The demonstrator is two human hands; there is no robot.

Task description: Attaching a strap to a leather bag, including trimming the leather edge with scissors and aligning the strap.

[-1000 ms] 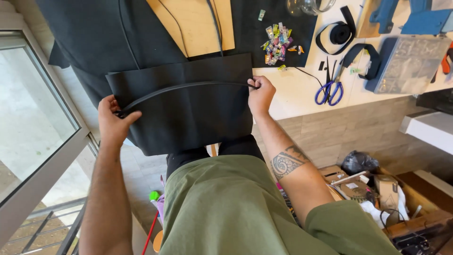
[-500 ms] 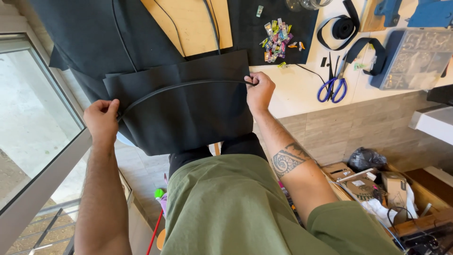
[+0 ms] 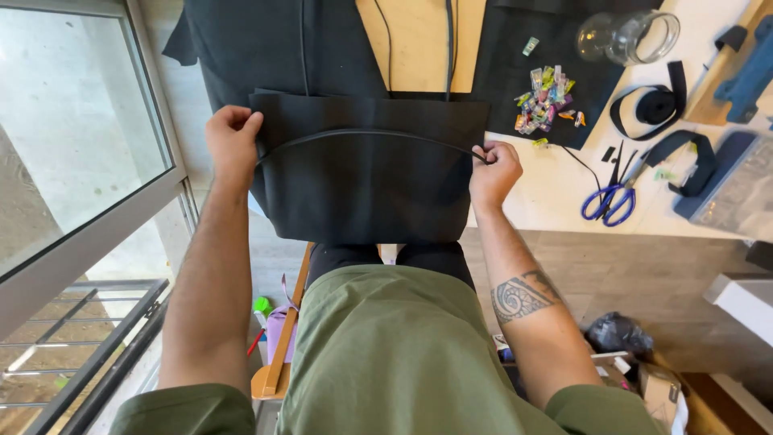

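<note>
A folded piece of black fabric (image 3: 366,185) hangs in front of me over the table edge. A thin black cord or piping (image 3: 362,133) arcs across its upper part. My left hand (image 3: 232,138) pinches the fabric and cord end at the left edge. At the right edge my right hand (image 3: 495,173) pinches the other end of the cord against the fabric. More black fabric (image 3: 266,48) lies spread on the wooden table (image 3: 419,40) behind it.
Several small coloured sewing clips (image 3: 546,101) lie right of the fabric. Blue-handled scissors (image 3: 609,197), a roll of black webbing (image 3: 654,106), a glass jar (image 3: 628,36) and a clear box (image 3: 737,189) sit on the white surface. A window (image 3: 72,137) is at left; boxes on the floor.
My left hand has shifted up and right to the fabric's left edge and now pinches it at the cord end. The view has tilted slightly. My right hand keeps its grip.
</note>
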